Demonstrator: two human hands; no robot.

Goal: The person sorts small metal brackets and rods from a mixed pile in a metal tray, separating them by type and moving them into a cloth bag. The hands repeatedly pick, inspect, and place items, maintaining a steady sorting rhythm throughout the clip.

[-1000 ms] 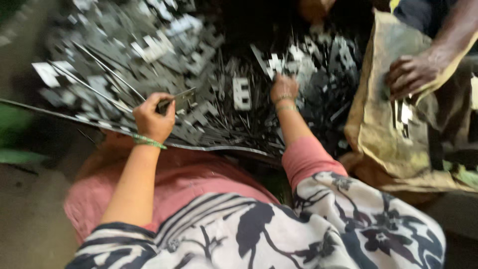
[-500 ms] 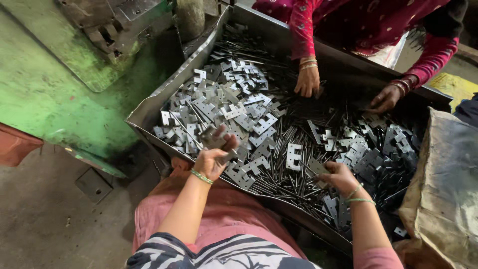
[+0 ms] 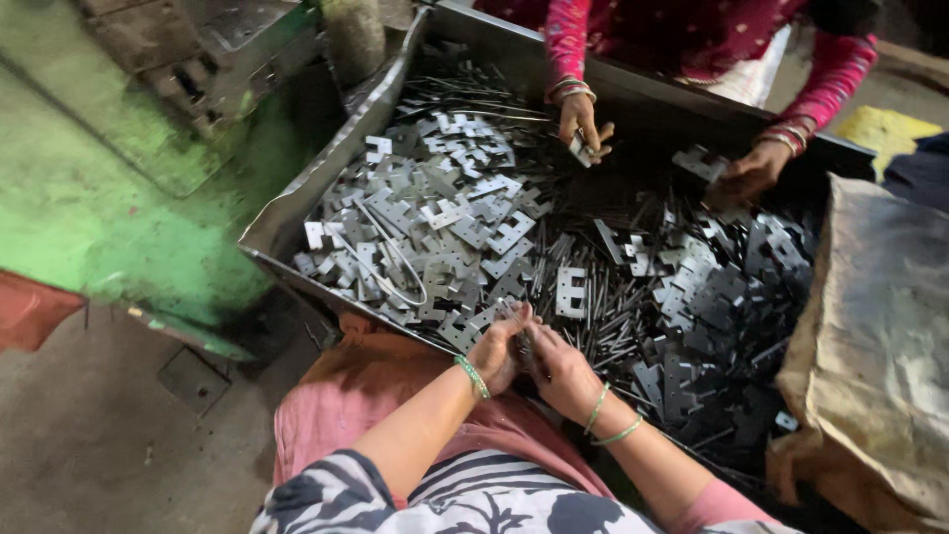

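Hundreds of small flat grey stamped-metal plates with notched edges lie heaped in a large dented sheet-metal tray, mixed with long thin dark metal pins that run through the middle of the pile. At the near edge of the tray the person's two hands are brought together, fingertips touching: the left hand, with a green bangle at the wrist, and the right hand close around a small metal piece pinched between them, though what exactly it is stays hidden by the fingers. It sits just above the tray's near rim, over the person's pink-clad lap.

The plates look stiff, thin and light singly, but sharp at the stamped edges and likely slick; I would judge them best taken by the flat faces, thumb on one side and a finger on the other, clear of the notches. The pins would roll and slip, so a pinch near the middle seems safest.

Across the tray a co-worker in red patterned sleeves works the far side, one hand holding a plate. A worn brown sack slumps at the right, and a green-painted machine base stands at the left.
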